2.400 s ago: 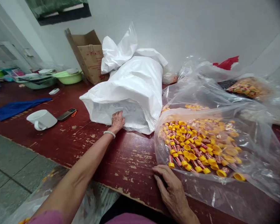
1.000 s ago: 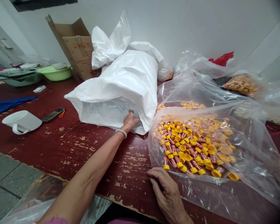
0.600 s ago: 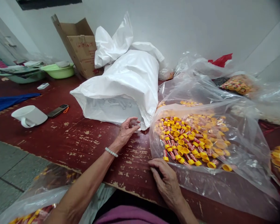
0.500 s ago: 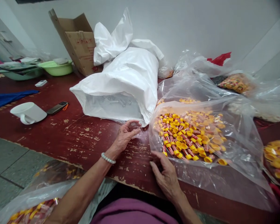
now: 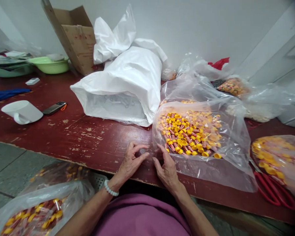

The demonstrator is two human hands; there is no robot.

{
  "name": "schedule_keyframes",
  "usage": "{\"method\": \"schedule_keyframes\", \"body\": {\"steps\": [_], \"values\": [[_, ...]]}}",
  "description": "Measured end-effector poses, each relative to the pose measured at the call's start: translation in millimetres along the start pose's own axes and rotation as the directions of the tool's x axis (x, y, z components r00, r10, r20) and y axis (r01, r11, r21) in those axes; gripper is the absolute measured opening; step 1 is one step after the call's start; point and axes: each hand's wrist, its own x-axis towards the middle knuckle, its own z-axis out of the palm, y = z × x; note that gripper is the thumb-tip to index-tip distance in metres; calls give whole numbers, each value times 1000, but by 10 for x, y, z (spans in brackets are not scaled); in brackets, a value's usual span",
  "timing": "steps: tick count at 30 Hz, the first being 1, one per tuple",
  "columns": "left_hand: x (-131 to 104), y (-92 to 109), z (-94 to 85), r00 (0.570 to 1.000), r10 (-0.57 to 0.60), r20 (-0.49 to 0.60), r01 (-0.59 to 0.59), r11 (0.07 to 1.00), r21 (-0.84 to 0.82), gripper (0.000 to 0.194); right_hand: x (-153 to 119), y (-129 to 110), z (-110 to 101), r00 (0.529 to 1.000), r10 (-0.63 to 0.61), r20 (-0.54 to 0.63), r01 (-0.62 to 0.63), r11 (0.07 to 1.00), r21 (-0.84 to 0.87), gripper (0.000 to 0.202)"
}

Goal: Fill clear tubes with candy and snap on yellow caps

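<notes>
My left hand (image 5: 131,160), with a pale bead bracelet on its wrist, is over the front of the table. Its thumb and fingers curl around a small clear plastic piece (image 5: 142,151), whose exact shape is hard to make out. Facing it, my right hand (image 5: 166,170) has thumb and forefinger apart, with nothing visible between them. Just beyond the right hand lies an open clear plastic bag (image 5: 236,144) of small red-patterned tubes with yellow caps (image 5: 184,141). Behind the left hand, a white sack (image 5: 137,75) lies with its mouth towards me, clear plastic pieces (image 5: 118,100) inside.
A white mug (image 5: 23,111) and a phone (image 5: 54,108) are on the worn red table (image 5: 88,141). Red-handled scissors (image 5: 272,193) lie at right beside another filled bag (image 5: 270,154). Below the front edge at left is a bag of capped tubes (image 5: 36,213). A carton (image 5: 80,46) stands behind.
My left hand has drawn back from the sack's mouth towards me and come close to my right hand. The view has shifted, bringing the scissors into sight.
</notes>
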Motion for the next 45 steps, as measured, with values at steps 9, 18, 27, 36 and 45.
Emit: {"method": "schedule_keyframes", "body": {"steps": [9,18,27,36,45], "values": [[-291,35,-625,938,-344,-29,344,939,-1,24,-25,-266,-49,997,70,20,-72,984,163,46],[-445,209,-217,794,-287,537,596,546,-590,37,-81,-668,-87,977,-103,188,84,991,107,42],[-394,158,-97,706,-229,670,692,425,-584,32,181,-200,-635,1000,0,-23,-7,950,-311,22],[-270,296,92,777,-261,573,605,561,-564,30,276,276,-837,990,138,-37,-137,844,-519,18],[-286,371,181,830,-187,526,441,798,-411,28,116,-584,-600,954,301,0,-279,882,379,21]]}}
